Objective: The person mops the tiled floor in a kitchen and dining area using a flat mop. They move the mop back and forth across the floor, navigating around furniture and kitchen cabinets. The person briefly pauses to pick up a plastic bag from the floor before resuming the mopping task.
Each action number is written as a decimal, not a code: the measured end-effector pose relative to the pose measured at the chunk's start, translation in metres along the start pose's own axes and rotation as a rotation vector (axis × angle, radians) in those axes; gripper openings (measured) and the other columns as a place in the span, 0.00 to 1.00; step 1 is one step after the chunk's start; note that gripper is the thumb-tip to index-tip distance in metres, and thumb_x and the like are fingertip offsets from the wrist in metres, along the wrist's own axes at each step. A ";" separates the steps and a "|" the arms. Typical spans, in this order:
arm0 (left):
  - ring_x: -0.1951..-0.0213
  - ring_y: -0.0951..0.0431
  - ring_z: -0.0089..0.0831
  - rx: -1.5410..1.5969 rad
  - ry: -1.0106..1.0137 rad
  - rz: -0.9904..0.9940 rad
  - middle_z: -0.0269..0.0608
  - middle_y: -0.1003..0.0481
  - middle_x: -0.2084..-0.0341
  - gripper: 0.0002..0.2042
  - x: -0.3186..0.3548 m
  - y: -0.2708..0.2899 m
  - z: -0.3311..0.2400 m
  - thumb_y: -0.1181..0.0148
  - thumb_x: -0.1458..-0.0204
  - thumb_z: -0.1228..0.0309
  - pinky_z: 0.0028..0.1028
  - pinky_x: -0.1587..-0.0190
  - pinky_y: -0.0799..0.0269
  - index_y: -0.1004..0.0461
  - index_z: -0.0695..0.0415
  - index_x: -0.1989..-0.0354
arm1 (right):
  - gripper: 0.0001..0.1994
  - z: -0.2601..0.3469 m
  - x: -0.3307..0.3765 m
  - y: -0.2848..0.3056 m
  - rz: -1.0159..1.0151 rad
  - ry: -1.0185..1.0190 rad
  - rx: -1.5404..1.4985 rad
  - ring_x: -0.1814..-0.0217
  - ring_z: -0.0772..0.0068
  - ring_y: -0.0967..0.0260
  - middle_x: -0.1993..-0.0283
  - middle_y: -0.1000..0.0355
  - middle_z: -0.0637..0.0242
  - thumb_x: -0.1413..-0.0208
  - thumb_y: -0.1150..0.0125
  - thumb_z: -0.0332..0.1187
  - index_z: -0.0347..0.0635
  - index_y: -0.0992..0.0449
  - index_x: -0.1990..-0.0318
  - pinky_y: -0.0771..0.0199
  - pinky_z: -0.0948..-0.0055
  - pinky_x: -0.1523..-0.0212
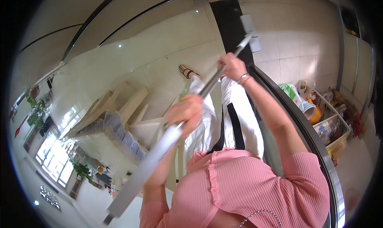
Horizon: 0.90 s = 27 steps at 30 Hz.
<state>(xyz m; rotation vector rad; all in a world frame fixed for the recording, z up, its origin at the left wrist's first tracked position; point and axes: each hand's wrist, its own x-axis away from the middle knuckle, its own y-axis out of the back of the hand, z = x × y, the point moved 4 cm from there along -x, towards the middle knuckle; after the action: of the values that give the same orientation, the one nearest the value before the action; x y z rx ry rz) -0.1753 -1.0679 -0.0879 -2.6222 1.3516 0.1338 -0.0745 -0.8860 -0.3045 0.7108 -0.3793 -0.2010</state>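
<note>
A long-handled flat mop (145,172) slants across the view, from the lower left up to the upper right. My left hand (185,112) is wrapped round its pole just above the thick pale grey grip, slightly blurred. Farther up the pole my right hand (233,66) is also closed, nearer the mop's far end. The light rectangular mop head (248,24) lies at the edge of a dark floor strip (225,22), beside beige tiles. Where the pole joins the head is blurred.
A dark-framed glass door (295,104) stands close on my right. Beyond it, crates (335,122) hold bags and bottles. Wooden chairs (137,104) and a table with a lace-edged cloth (127,142) stand at left. My sandalled foot (186,71) rests on shiny tiles.
</note>
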 end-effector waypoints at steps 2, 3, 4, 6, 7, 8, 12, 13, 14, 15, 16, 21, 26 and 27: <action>0.77 0.32 0.31 0.027 0.000 0.034 0.36 0.34 0.83 0.11 -0.012 -0.042 0.042 0.46 0.56 0.88 0.36 0.57 0.29 0.37 0.58 0.80 | 0.05 -0.062 0.012 0.022 -0.065 -0.106 0.056 0.58 0.55 0.30 0.70 0.31 0.62 0.57 0.36 0.30 0.49 0.26 0.71 0.26 0.58 0.63; 0.77 0.31 0.30 0.066 0.004 0.059 0.34 0.35 0.83 0.11 -0.015 -0.061 0.067 0.47 0.54 0.87 0.36 0.56 0.30 0.38 0.58 0.81 | 0.04 -0.095 0.015 0.034 -0.075 -0.077 0.098 0.59 0.54 0.31 0.70 0.31 0.62 0.57 0.37 0.30 0.48 0.27 0.72 0.27 0.58 0.62; 0.77 0.31 0.30 0.106 0.011 0.083 0.33 0.35 0.83 0.12 -0.016 -0.079 0.086 0.48 0.52 0.86 0.36 0.55 0.31 0.39 0.57 0.82 | 0.03 -0.122 0.019 0.043 -0.082 -0.050 0.140 0.59 0.54 0.32 0.70 0.31 0.63 0.56 0.38 0.30 0.48 0.27 0.74 0.28 0.59 0.62; 0.77 0.31 0.26 0.091 0.029 0.118 0.31 0.36 0.83 0.13 -0.020 -0.100 0.098 0.45 0.52 0.86 0.35 0.53 0.31 0.39 0.57 0.82 | 0.03 -0.143 0.026 0.052 -0.051 -0.134 0.216 0.59 0.55 0.33 0.71 0.31 0.64 0.57 0.40 0.30 0.48 0.29 0.76 0.30 0.59 0.61; 0.77 0.31 0.26 0.105 0.085 0.126 0.31 0.37 0.83 0.13 -0.019 -0.104 0.096 0.45 0.52 0.87 0.34 0.50 0.31 0.38 0.57 0.82 | 0.04 -0.145 0.029 0.052 -0.079 -0.150 0.222 0.60 0.55 0.33 0.72 0.32 0.65 0.58 0.40 0.29 0.49 0.30 0.77 0.30 0.59 0.61; 0.77 0.32 0.26 0.087 0.090 0.149 0.32 0.38 0.84 0.13 -0.012 -0.102 0.097 0.45 0.52 0.87 0.35 0.48 0.32 0.38 0.57 0.82 | 0.04 -0.142 0.033 0.048 -0.090 -0.128 0.191 0.60 0.56 0.33 0.72 0.32 0.65 0.58 0.40 0.29 0.49 0.30 0.77 0.29 0.59 0.62; 0.78 0.35 0.25 0.119 0.144 0.161 0.29 0.39 0.84 0.13 0.019 -0.058 0.071 0.48 0.50 0.85 0.36 0.48 0.35 0.39 0.55 0.83 | 0.05 -0.099 0.042 0.007 -0.137 -0.011 0.169 0.63 0.55 0.32 0.73 0.32 0.64 0.58 0.39 0.29 0.47 0.29 0.78 0.27 0.58 0.66; 0.78 0.34 0.25 0.159 0.160 0.165 0.27 0.37 0.84 0.13 0.026 -0.038 0.060 0.49 0.50 0.83 0.36 0.49 0.36 0.39 0.54 0.84 | 0.04 -0.070 0.038 -0.004 -0.118 -0.069 0.146 0.63 0.55 0.32 0.73 0.31 0.64 0.58 0.38 0.29 0.47 0.28 0.78 0.26 0.58 0.66; 0.76 0.33 0.27 0.105 0.176 0.116 0.30 0.35 0.83 0.12 0.029 -0.013 0.042 0.47 0.52 0.84 0.36 0.50 0.36 0.38 0.55 0.83 | 0.03 -0.042 0.032 -0.021 -0.091 -0.078 0.132 0.63 0.55 0.31 0.72 0.30 0.64 0.57 0.38 0.29 0.47 0.27 0.77 0.26 0.58 0.65; 0.76 0.32 0.28 0.062 0.188 0.084 0.32 0.34 0.82 0.12 0.035 0.013 0.026 0.46 0.53 0.85 0.39 0.50 0.33 0.39 0.58 0.82 | 0.03 -0.019 0.028 -0.038 -0.113 -0.066 0.042 0.63 0.55 0.31 0.71 0.30 0.64 0.58 0.37 0.28 0.47 0.26 0.75 0.26 0.59 0.64; 0.76 0.31 0.29 0.024 0.198 0.055 0.35 0.33 0.81 0.12 0.041 0.038 0.011 0.45 0.53 0.87 0.41 0.50 0.31 0.39 0.60 0.81 | 0.05 -0.006 0.022 -0.063 -0.103 0.012 -0.006 0.63 0.55 0.32 0.72 0.29 0.65 0.60 0.37 0.27 0.47 0.27 0.74 0.27 0.59 0.65; 0.75 0.29 0.32 -0.176 0.293 -0.052 0.39 0.29 0.80 0.12 0.086 0.160 -0.076 0.45 0.51 0.84 0.48 0.51 0.28 0.39 0.59 0.82 | 0.08 0.150 -0.014 -0.141 -0.067 0.073 -0.182 0.60 0.58 0.32 0.69 0.28 0.68 0.65 0.35 0.25 0.50 0.25 0.75 0.29 0.60 0.64; 0.78 0.30 0.32 -0.363 0.361 -0.076 0.39 0.31 0.84 0.15 0.072 0.205 -0.159 0.43 0.50 0.80 0.45 0.55 0.28 0.40 0.58 0.85 | 0.09 0.265 -0.053 -0.196 0.053 0.142 -0.350 0.56 0.59 0.34 0.69 0.30 0.68 0.66 0.33 0.30 0.50 0.26 0.74 0.30 0.60 0.61; 0.78 0.30 0.32 -0.399 0.359 -0.075 0.38 0.31 0.85 0.15 0.073 0.208 -0.169 0.43 0.51 0.80 0.44 0.55 0.28 0.40 0.57 0.85 | 0.08 0.280 -0.058 -0.203 0.086 0.145 -0.379 0.56 0.60 0.34 0.68 0.30 0.68 0.65 0.33 0.31 0.50 0.26 0.74 0.30 0.60 0.60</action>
<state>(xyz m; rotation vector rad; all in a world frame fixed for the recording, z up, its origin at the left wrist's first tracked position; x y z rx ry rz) -0.3033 -1.2787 0.0391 -3.1462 1.4554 -0.0944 -0.2512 -1.1853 -0.2617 0.3319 -0.2236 -0.1338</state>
